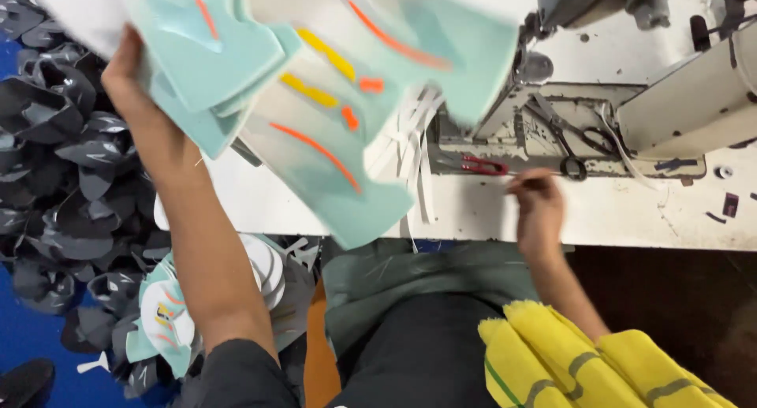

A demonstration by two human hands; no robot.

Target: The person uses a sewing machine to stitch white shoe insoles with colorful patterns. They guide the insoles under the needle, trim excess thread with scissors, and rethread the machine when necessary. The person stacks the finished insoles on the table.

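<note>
My left hand point(138, 93) is raised at the upper left and grips a fanned stack of mint-green shoe upper pieces point(331, 93) with orange and yellow stripes. The pieces are blurred and hang over the white table point(615, 215). My right hand point(536, 207) rests at the table's front edge with its fingers pinched together beside a small red-handled thread snip point(482, 166); I cannot tell whether it holds anything. Black scissors point(564, 136) lie on the sewing machine bed point(552, 124) just behind.
A white sewing machine arm point(694, 100) fills the upper right. A heap of dark grey shoe pieces point(63, 163) lies left on a blue floor, with more mint pieces point(165, 317) lower down. White strips point(422, 152) hang off the table. A yellow cloth point(568, 361) lies on my lap.
</note>
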